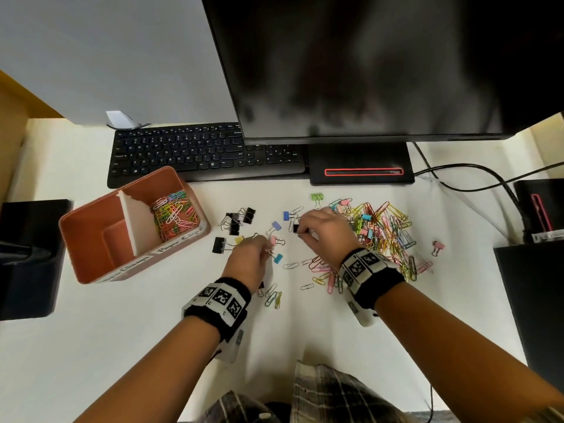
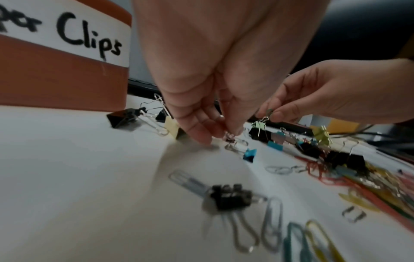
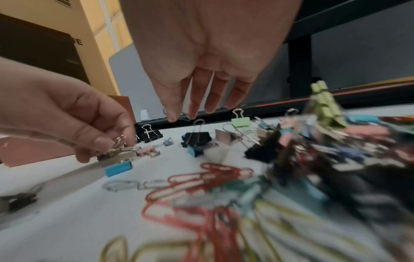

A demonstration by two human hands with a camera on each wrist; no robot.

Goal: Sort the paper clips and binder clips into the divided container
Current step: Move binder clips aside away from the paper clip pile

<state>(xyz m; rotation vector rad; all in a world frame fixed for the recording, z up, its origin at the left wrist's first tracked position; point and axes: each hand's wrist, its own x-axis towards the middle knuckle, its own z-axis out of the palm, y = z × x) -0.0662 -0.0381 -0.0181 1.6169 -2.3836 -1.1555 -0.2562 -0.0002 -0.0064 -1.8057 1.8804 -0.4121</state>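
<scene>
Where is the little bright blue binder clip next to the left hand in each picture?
Head view: the blue binder clip lies on the desk just right of the left hand.
Left wrist view: the clip sits below and right of the fingers.
Right wrist view: it lies left of centre, under the left hand.
Shared landmark: the silver paper clips lying beside it.

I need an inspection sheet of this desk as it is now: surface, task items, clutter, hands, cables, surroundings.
Surface: white desk.
Job's things: divided container, paper clips in its right compartment, left compartment looks bare; loose binder clips; mixed pile.
Clutter: nothing seen.
Hands: left hand pinches a small clip; right hand, grip unclear.
Cables: black cables, right.
Surroundings: keyboard, monitor.
</scene>
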